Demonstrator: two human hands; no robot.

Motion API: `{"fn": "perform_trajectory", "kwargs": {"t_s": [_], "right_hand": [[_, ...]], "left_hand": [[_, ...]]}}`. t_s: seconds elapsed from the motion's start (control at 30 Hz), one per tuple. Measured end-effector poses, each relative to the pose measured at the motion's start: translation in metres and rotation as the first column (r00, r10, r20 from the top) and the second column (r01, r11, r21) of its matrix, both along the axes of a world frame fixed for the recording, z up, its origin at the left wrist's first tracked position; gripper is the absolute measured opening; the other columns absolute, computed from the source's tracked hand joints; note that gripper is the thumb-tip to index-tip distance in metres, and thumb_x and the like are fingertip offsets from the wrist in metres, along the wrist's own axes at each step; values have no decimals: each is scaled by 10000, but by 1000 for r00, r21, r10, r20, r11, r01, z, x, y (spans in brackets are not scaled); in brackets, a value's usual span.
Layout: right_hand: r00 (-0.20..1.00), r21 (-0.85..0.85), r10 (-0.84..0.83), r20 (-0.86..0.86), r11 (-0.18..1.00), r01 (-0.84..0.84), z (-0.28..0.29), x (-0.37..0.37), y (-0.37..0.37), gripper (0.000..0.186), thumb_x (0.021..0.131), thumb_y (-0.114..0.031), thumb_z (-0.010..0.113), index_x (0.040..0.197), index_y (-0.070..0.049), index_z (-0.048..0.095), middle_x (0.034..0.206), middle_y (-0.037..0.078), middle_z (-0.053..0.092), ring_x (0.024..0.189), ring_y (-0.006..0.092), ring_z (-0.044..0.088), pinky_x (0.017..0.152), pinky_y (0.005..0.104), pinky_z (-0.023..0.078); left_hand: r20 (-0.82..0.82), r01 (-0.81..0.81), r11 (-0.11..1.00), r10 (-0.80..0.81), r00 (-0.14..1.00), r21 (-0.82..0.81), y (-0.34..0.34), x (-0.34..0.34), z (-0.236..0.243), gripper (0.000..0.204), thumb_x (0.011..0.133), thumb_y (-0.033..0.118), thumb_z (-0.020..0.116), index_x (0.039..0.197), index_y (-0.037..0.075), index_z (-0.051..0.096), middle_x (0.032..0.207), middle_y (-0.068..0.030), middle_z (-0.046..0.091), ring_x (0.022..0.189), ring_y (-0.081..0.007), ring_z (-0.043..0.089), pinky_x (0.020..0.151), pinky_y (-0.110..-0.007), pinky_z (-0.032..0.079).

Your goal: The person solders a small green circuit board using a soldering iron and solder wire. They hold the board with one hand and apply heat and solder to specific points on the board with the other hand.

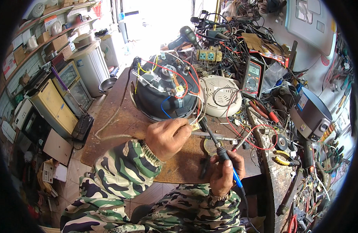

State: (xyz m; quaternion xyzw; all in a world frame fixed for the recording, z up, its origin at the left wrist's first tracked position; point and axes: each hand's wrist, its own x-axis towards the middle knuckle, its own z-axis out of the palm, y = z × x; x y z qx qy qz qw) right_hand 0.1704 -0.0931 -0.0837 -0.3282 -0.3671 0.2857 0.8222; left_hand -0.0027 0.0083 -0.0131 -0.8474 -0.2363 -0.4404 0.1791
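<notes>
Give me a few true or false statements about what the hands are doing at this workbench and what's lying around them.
1. The right hand grips a soldering iron. True.
2. The left hand rests flat on the wooden table. False: it pinches a small part at the wire ends.
3. The black upturned appliance has its wiring exposed. True.
4. A multimeter lies left of the appliance. False: it lies to its right.
5. The white vented cover sits beside the appliance. True.
</notes>
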Motion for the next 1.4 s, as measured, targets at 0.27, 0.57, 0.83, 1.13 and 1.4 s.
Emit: {"fn": "perform_trajectory", "kwargs": {"t_s": [0.27,0.57,0.83,1.13,1.4], "right_hand": [[1000,3,25,7,1000,-25,-5,4,2,302,932,-207,613,1066,57,554,840,196,665,678,235,665,627,304,544],[996,6,72,-57,997,-72,-6,5,1,300,922,-164,624,1111,61,560,876,196,674,726,241,676,669,337,531],[999,-14,23,-37,1000,-24,-5,7,-2,263,951,-162,594,1108,46,562,926,190,668,709,229,660,644,319,548],[993,-42,-2,-114,999,-3,-3,0,4,288,947,-115,639,1166,56,564,935,167,664,742,208,646,672,299,533],[973,-32,-228,34,973,229,-1,-3,6,315,976,-105,624,1227,56,524,961,128,662,811,163,646,751,279,519]], "left_hand": [[5,-12,1000,12,1000,4,1,0,0,263,681,-11,766,905,46,640,921,-59,667,719,-237,694,608,-340,574],[39,-3,996,6,999,-87,2,1,-1,244,718,18,765,914,73,631,916,-42,655,733,-220,691,594,-337,565],[83,40,992,-30,996,-123,5,10,-4,266,692,9,786,896,68,625,886,-56,675,721,-244,698,611,-353,570],[54,26,985,-17,998,-172,-1,2,-2,247,715,-38,768,899,39,621,885,-107,692,724,-275,711,598,-363,576],[65,17,983,-5,998,-185,2,5,1,266,713,64,814,908,70,633,894,-53,677,698,-247,696,590,-346,560]]}}
